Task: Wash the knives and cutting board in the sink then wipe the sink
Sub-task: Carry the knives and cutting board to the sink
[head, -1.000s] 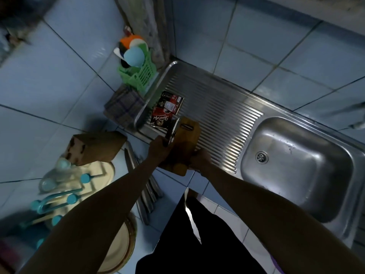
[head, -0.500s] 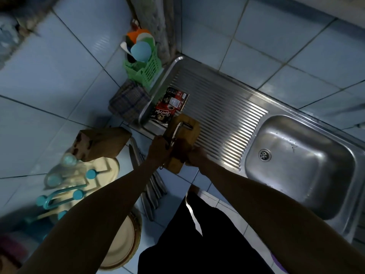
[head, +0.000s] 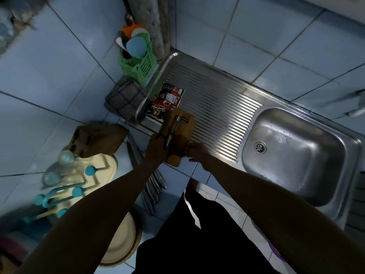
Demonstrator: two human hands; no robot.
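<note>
**Board and tool on the way to the basin**

Blue tiles cover the wall and the bench (head: 203, 176), with a steel sink (head: 296, 155) set into them: a ribbed drainboard (head: 217, 107) on my left, a smooth, dull basin with a round drain (head: 260, 147) on my right.

My left hand (head: 156, 147) grips the near end of a small wooden board (head: 180, 133) and clamps a slim metal tool (head: 173, 131) against its top; whether that tool is a knife or a peeler I cannot tell. My right hand (head: 195, 153) touches the board's near right edge, but whether its fingers curl under it is hidden. The board hovers tilted over the drainboard's front edge.

More knives (head: 146, 178) lie flat on the bench by my left forearm, beside an angled wooden block (head: 96, 139).

I judge this the very start: gathering, with nothing washed yet. Next calls for carrying the board rightward to the basin, keeping it level so the tool does not slide off the smooth wood.

A red packet (head: 167, 101) sits on the ribs, just beyond the board.
</note>
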